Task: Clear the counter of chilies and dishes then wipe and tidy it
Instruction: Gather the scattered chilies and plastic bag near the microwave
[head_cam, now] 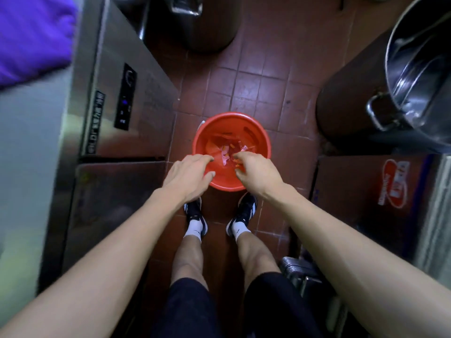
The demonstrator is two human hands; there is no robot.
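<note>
Dim, warm indoor light – edges blurred and stretched by the wide lens, centre fairly sharp.

Bucket [231, 132]: on floor [256, 76], before my feet, scraps [227, 152] inside.
My hands: left [189, 173], right [257, 173], over bucket.
Fridge [127, 98]: left.
Pot [419, 76]: right.

We look straight down at our two bare arms stretched over a red bucket [231, 132] on the brown tiled floor [263, 76]. Our left hand [189, 173] and right hand [256, 172] hang above its near rim, fingers loosely curled downward; whether they hold anything we cannot tell. Red and orange scraps [229, 152] lie in the bucket. Our black shoes [244, 211] stand just behind it. A steel cabinet [117, 106] is at left, a big steel pot [419, 69] at right.
</note>
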